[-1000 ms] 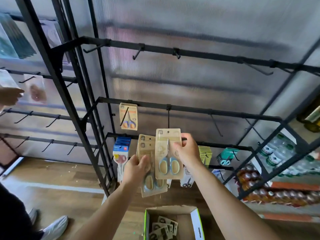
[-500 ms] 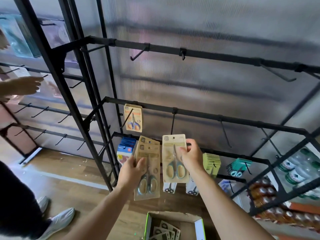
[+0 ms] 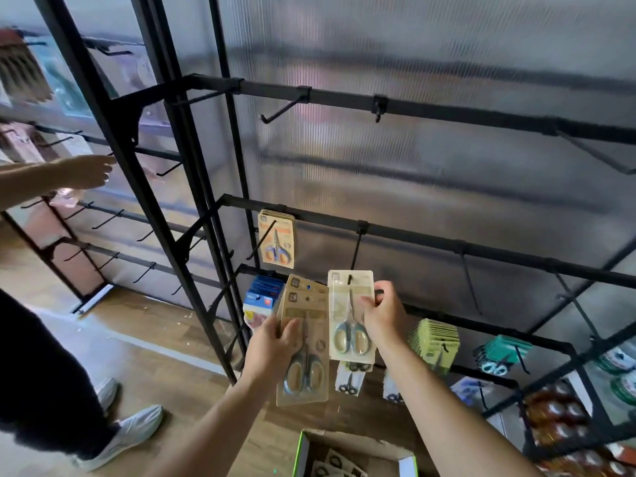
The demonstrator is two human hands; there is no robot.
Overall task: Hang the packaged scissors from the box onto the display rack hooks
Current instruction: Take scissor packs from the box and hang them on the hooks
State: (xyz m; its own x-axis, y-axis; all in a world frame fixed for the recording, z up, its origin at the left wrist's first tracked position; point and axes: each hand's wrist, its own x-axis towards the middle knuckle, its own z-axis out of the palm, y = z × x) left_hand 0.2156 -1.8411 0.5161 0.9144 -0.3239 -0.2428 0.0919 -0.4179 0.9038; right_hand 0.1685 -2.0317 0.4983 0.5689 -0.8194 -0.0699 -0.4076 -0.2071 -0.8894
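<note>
Our right grip point(image 3: 382, 318) is pinched on the right edge of one scissors pack point(image 3: 339, 304), thumb on the front and fingers curled round behind. The card hangs upright to the left of that grip. Up from the grip, the tip of a black hook point(image 3: 355, 251) sits right at the pack's hang hole. We honestly can't tell if it's through yet.

Our left grip point(image 3: 272, 342) is clamped on a spare stack of packs point(image 3: 306, 373), fanned a bit, just left of the pack going up. More packs lie in the box point(image 3: 300, 456) on the floor, below and between both grips.

Handling-wise, we'd guess these are light: a thin card with a clear blister over the scissors, so stiff enough but bendy at the top. The weight sits low at the handles, so it'll swing. Holding it by the side edge up near the hole looks right to us, because it steers the hole and keeps fingers off the slick blister.

Writing: there's a small square logo in the top left corner of each card and a pale label strip below it, both too blurry to read. Same goes for the hung packs point(image 3: 277, 235) up-left of the left grip.
</note>
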